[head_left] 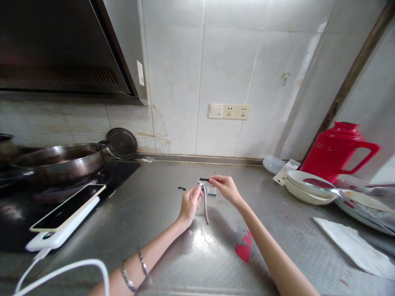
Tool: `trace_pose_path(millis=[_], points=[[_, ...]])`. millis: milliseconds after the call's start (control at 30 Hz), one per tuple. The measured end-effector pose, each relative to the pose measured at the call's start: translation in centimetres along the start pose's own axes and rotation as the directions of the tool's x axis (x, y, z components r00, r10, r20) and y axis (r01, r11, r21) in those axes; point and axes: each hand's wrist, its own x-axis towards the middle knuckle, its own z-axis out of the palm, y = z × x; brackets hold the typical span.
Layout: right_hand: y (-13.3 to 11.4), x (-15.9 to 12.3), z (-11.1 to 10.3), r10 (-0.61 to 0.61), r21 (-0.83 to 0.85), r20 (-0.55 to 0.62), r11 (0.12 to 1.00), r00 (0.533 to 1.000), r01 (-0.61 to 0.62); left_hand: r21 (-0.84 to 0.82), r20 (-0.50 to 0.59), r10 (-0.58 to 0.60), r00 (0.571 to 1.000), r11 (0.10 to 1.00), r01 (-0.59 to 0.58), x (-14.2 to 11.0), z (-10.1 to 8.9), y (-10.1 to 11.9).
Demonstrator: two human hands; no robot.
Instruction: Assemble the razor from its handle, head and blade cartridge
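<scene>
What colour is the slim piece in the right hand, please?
The slim piece is black; see head view.

Even, cool light fills the scene, brightest high on the wall (173, 74), which washes out toward its top edge. The hood (55, 49) sinks into near-black. A white glare patch burns on the tabletop (166, 267) between the forearms (268, 250), with soft, faint shadows beside it. Wide-angle distortion makes the jug (328, 154) lean outward. Small details at the fingers (216, 180) look smeared.
</scene>
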Motion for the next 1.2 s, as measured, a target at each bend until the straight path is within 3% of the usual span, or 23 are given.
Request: trace_pose_path(millis=[433,900,1200], points=[[-0.4,-0.2,0.6,-0.012,0.044,-0.007,0.999,1.000,0.012,0.056,-0.034,0.096,0.995,0.994,-0.094,-0.7,0.2,-0.4],[-1.1,-0.5,0.6,-0.030,0.042,0.016,0.999,0.999,0.029,0.093,0.012,0.156,0.988,0.983,-0.156,-1.2,0.1,0.1],[-2.0,-0.7,0.8,-0.062,0.076,0.061,0.995,0.996,0.057,0.077,-0.011,0.151,0.988,0.986,-0.150,-1.2,0.3,-0.2]])
